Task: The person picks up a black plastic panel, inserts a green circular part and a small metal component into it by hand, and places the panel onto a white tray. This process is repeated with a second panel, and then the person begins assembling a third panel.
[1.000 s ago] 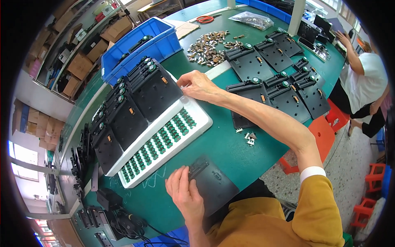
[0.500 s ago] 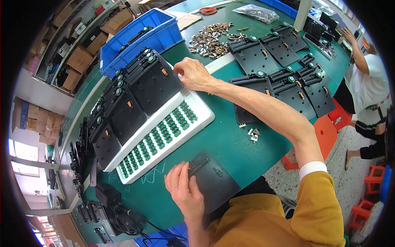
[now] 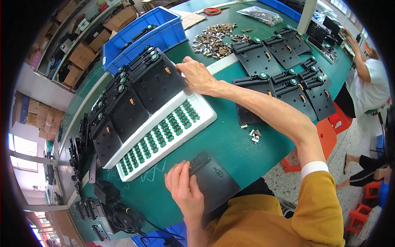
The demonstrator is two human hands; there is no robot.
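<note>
A flat black plastic panel (image 3: 216, 181) lies at the near edge of the bench, and my left hand (image 3: 184, 190) grips its far left edge with the fingers together. My right arm reaches farther out. There my right hand (image 3: 199, 77) is closed at the right edge of another black panel (image 3: 158, 88), its fingertips partly hidden. That panel is in a row of overlapping black panels, each with a green-ringed round part and a small copper-coloured piece, on a white foam tray (image 3: 181, 99). Under it sits a second foam tray (image 3: 196, 123) with rows of small green parts.
A blue bin (image 3: 173, 31) stands beyond the trays, near a pile of small metal parts (image 3: 214, 41). More black panels (image 3: 257, 57) lie at the right. Cables (image 3: 127, 218) and a black box (image 3: 107, 192) are at the near left. A co-worker (image 3: 364, 78) sits at the far right.
The whole view has shifted slightly. My right hand has turned a little at the panel's edge; my left hand stays in place. At the far right, another person's legs have moved.
</note>
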